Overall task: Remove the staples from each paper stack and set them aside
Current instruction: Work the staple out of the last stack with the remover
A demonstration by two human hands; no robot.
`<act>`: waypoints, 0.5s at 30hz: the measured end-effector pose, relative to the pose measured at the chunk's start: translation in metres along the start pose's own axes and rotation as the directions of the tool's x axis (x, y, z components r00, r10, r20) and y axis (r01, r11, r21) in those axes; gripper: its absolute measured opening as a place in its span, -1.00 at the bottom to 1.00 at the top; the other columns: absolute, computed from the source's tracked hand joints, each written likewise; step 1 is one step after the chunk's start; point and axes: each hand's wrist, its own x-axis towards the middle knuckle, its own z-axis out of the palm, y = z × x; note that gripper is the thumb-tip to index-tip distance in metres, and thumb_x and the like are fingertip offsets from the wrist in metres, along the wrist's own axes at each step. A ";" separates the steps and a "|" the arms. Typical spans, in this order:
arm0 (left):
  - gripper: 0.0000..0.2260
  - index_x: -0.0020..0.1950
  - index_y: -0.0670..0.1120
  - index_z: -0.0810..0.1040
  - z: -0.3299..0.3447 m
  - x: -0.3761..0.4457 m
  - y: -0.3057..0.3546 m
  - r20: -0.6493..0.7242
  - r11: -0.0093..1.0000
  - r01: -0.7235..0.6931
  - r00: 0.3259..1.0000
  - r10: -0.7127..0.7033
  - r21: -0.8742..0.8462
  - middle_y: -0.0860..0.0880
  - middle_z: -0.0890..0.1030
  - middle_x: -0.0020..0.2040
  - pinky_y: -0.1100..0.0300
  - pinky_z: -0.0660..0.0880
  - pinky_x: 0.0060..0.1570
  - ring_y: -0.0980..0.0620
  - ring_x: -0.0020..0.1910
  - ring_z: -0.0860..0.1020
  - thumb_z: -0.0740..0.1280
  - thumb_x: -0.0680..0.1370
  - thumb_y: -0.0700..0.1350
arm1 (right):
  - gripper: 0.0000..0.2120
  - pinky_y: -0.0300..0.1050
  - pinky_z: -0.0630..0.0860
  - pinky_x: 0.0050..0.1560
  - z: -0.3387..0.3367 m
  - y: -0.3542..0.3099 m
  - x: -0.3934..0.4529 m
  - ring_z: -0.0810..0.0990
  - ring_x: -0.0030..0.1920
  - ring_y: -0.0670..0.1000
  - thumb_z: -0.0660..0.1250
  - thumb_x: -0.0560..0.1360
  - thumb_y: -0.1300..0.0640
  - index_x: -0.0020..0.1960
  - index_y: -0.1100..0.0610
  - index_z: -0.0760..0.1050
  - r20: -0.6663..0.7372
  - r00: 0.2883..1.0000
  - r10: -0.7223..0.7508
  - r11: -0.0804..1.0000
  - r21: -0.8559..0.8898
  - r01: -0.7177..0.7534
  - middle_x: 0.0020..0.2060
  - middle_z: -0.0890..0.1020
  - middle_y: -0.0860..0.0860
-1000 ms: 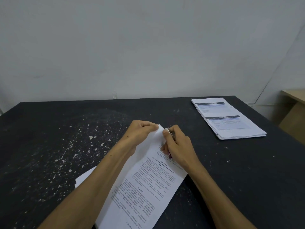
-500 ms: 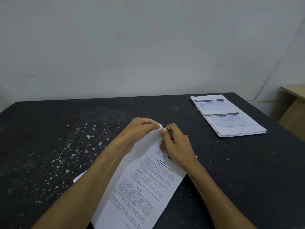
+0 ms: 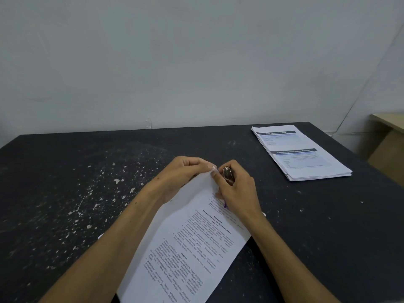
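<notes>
Where the frame's lower centre begins, 1 printed paper stack [image 3: 185, 254] lies slanted on the black table [image 3: 65, 193], its top corner lifted at mid-frame. Left hand [image 3: 183, 173]: fingers curled, pinching that corner. Right hand [image 3: 238, 191]: curled round a metal staple remover [image 3: 227, 174], its tip just beside the pinched corner. The staple itself is too small to tell. Upper right: 1 second paper pile [image 3: 303, 154], flat, well apart.
</notes>
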 end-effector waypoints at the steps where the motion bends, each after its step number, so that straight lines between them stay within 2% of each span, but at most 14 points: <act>1: -0.87 0.05 0.03 0.76 -0.001 0.000 -0.001 0.000 1.000 -0.005 1.000 0.005 0.005 0.02 0.75 0.01 0.20 0.62 -0.10 0.01 0.00 0.71 0.43 0.60 0.00 | -0.81 0.15 0.68 -0.17 0.000 0.000 0.000 0.64 -0.21 0.02 0.42 0.59 -0.09 -0.07 -0.03 0.48 -0.009 1.000 -0.012 1.000 0.000 0.012 -0.27 0.59 -0.07; 5: -0.88 0.05 0.01 0.76 -0.003 0.000 -0.001 0.030 1.000 -0.018 0.999 0.018 -0.008 -0.01 0.75 0.04 0.16 0.60 -0.03 0.00 0.04 0.70 0.47 0.57 -0.03 | -0.81 0.13 0.67 -0.23 -0.002 -0.001 0.000 0.63 -0.28 0.02 0.44 0.59 -0.03 -0.08 0.03 0.49 -0.020 0.998 -0.053 0.998 0.014 0.053 -0.31 0.60 -0.05; 8: -0.89 0.04 0.01 0.76 -0.005 0.000 -0.002 0.033 1.000 -0.021 0.999 0.021 -0.004 -0.01 0.75 0.04 0.14 0.61 -0.01 -0.01 0.05 0.70 0.48 0.56 -0.04 | -0.82 0.03 0.66 -0.25 -0.002 -0.003 -0.001 0.62 -0.31 -0.02 0.44 0.59 -0.01 -0.08 0.03 0.49 -0.013 0.998 -0.067 0.998 0.002 0.067 -0.32 0.60 -0.07; 12: -0.88 0.06 -0.02 0.76 -0.006 0.001 -0.004 0.028 1.000 -0.022 0.999 0.022 0.007 -0.02 0.74 0.06 0.05 0.60 0.13 -0.07 0.14 0.67 0.49 0.55 -0.06 | -0.84 -0.03 0.67 -0.22 -0.002 -0.002 -0.001 0.62 -0.26 -0.07 0.45 0.59 0.03 -0.07 0.03 0.50 0.003 0.997 -0.074 0.997 -0.014 0.074 -0.30 0.60 -0.10; 15: -0.89 0.05 -0.01 0.77 -0.006 0.000 -0.005 0.029 1.000 -0.022 0.999 0.022 0.021 -0.01 0.75 0.04 -0.03 0.55 0.24 -0.04 0.16 0.66 0.50 0.54 -0.09 | -0.87 -0.05 0.69 -0.14 -0.001 -0.002 -0.002 0.63 -0.20 -0.14 0.43 0.60 0.06 -0.05 0.04 0.50 0.036 0.998 -0.043 0.999 -0.022 0.044 -0.26 0.61 -0.13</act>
